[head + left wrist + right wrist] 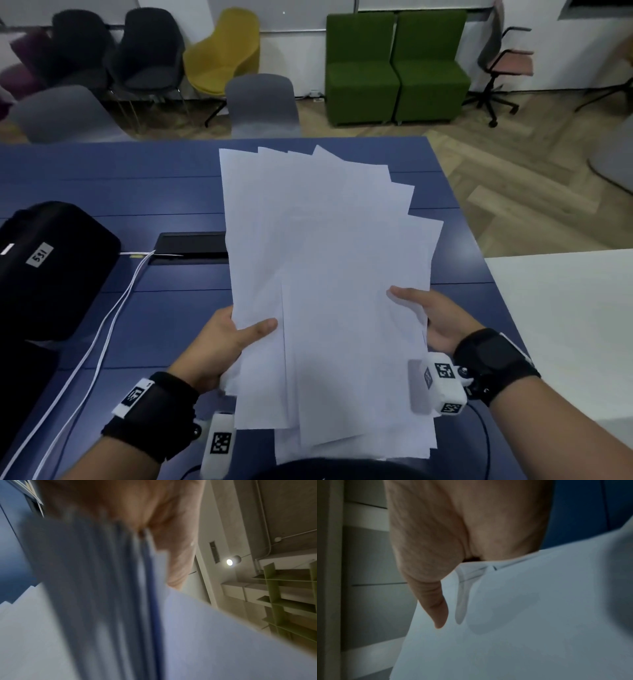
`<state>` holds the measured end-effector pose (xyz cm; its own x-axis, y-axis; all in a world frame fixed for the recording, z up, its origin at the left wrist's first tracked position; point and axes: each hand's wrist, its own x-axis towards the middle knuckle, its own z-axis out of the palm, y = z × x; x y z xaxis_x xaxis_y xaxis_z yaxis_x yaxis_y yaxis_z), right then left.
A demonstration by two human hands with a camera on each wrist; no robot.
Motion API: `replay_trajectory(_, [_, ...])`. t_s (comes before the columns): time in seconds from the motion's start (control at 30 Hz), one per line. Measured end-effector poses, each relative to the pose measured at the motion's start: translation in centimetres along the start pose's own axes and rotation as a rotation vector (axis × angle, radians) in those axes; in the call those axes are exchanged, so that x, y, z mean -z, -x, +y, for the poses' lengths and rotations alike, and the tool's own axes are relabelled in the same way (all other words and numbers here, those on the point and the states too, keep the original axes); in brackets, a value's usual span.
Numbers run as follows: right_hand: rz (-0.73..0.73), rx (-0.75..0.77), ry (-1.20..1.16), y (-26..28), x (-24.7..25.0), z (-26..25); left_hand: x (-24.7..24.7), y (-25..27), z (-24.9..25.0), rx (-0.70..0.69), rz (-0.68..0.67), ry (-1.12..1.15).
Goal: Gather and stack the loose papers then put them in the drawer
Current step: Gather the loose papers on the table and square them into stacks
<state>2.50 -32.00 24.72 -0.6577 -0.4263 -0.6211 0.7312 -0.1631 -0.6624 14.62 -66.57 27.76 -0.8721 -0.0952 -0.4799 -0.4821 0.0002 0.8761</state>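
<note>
From the head view, the papers (325, 274) are being held up in the centre of the frame above the blue surface (102, 178), fanned out with corners stepping off toward the upper right. The left hand (219, 346) is pinching the lower left edge, thumb on top, and the right hand (435, 318) is clasping the right edge the same way. The sheets are looking thin, floppy and slippery against each other, so I would judge that squaring them by tapping the long edges, then gripping both sides, suits them best. A black bag (51, 267) is sitting at the left, a white cable (102, 325) is trailing past it, and a dark panel (191, 245) is lying behind the sheets; no drawer is showing. In the left wrist view, the left hand's grip (137, 507) is closing on blurred sheet edges at the frame's middle. In the right wrist view, the right hand's thumb (436, 601) is pressing down on the top sheet, with the fingers hidden beneath.
</note>
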Motion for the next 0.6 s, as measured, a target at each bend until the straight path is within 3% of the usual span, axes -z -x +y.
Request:
replay_trajectory(0.37, [-0.027, -0.075, -0.026, 1.2, -1.3, -1.0, 1.4, -0.9, 0.5, 0.07, -0.174, 0.03])
replay_trajectory(0.6, [-0.046, 0.076, 0.007, 1.8, -1.7, -2.2, 1.0, -0.4, 1.8, -0.032, -0.136, -0.062])
